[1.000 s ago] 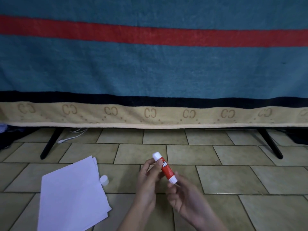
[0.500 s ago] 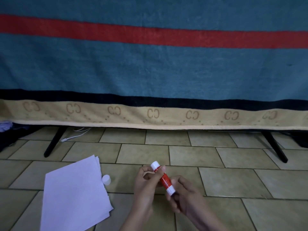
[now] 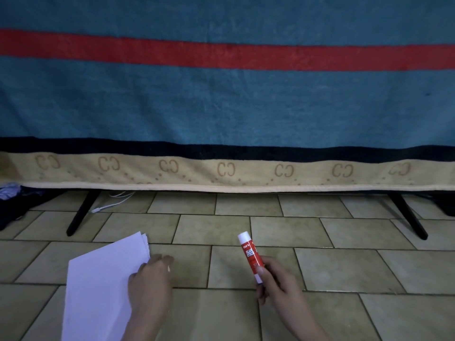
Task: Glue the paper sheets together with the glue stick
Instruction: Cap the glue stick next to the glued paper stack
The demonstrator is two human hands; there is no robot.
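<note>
My right hand (image 3: 278, 283) grips the glue stick (image 3: 250, 254), tip toward eleven o'clock; my left hand (image 3: 150, 279) rests loosely spread, holding nothing, on the paper stack's (image 3: 98, 286) three o'clock edge. Next, I judge: peel one sheet off.

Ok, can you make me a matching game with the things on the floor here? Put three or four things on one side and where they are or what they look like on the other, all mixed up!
Things:
1. glue stick
2. paper sheets
3. white cable
4. blanket

Descriptions:
A. hanging up, teal with a red stripe
B. on the tiles beside a black leg
C. held in the right hand
D. stacked under the left hand

Pairs: 1-C, 2-D, 3-B, 4-A
</note>
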